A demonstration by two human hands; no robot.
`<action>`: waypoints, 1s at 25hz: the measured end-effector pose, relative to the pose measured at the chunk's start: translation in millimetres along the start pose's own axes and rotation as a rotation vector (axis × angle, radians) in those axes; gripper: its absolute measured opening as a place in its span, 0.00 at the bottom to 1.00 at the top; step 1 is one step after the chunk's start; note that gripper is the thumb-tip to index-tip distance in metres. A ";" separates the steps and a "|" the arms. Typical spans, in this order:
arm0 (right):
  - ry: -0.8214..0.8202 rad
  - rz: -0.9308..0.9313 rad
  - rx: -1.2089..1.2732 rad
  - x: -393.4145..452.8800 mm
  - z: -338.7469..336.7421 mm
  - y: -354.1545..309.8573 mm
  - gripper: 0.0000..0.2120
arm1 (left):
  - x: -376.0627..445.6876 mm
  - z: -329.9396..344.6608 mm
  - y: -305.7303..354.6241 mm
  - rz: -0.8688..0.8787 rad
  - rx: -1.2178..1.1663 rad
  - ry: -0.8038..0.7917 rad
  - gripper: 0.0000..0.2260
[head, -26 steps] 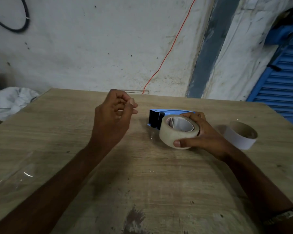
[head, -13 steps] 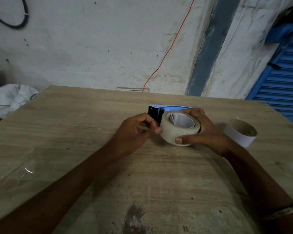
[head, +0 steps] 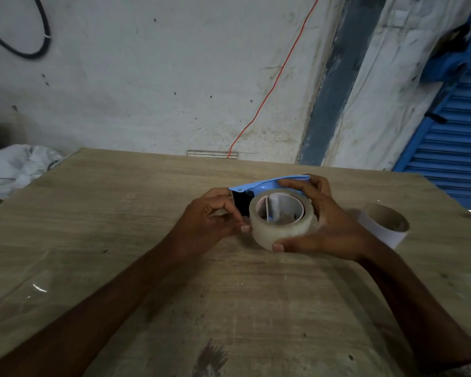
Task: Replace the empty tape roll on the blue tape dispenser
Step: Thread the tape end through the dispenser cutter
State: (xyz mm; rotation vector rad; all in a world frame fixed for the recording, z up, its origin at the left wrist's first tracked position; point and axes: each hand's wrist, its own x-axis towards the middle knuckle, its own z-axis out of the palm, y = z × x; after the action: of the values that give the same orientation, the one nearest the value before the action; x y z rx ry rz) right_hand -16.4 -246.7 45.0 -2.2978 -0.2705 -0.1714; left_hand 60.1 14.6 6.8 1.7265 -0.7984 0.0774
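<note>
The blue tape dispenser [head: 259,185] lies on its side on the wooden table [head: 120,227], with a full roll of clear tape [head: 282,229] seated on it. My right hand [head: 321,221] wraps around the roll and the dispenser's blue body, thumb under the roll, fingers over the top edge. At the dispenser's black front end my left hand [head: 210,216] pinches something with thumb and fingertips, apparently the free tape end, though I cannot see it clearly. The empty cardboard roll [head: 386,223] lies on the table just right of my right wrist.
A clear plastic sheet [head: 19,295] lies at the table's left front. A white bag [head: 19,167] sits beyond the left edge. The wall with an orange wire [head: 259,115] rises behind the table, and a blue shutter [head: 454,148] stands at the right.
My left hand came down from mid-air to the dispenser's front end and now pinches there. My right hand shifted its fingers over the blue body; the dispenser is tilted up slightly.
</note>
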 end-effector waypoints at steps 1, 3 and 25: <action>-0.019 -0.001 -0.041 0.5 1.4 1.7 0.56 | -0.4 -1.3 -0.3 -0.002 -0.005 -0.007 0.08; -0.066 -0.002 -0.103 1.7 3.0 6.6 0.56 | -2.7 -1.5 -2.4 -0.001 0.043 -0.013 0.08; -0.286 0.186 -0.090 3.0 14.4 13.8 0.58 | -12.6 11.7 0.3 -0.015 0.441 -0.024 0.07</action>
State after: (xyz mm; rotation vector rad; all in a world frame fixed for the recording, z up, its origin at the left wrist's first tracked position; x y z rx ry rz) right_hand -9.6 -244.7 26.1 -2.4195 -0.1952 0.2458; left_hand 46.2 10.1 -2.3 2.1514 -0.8282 0.2377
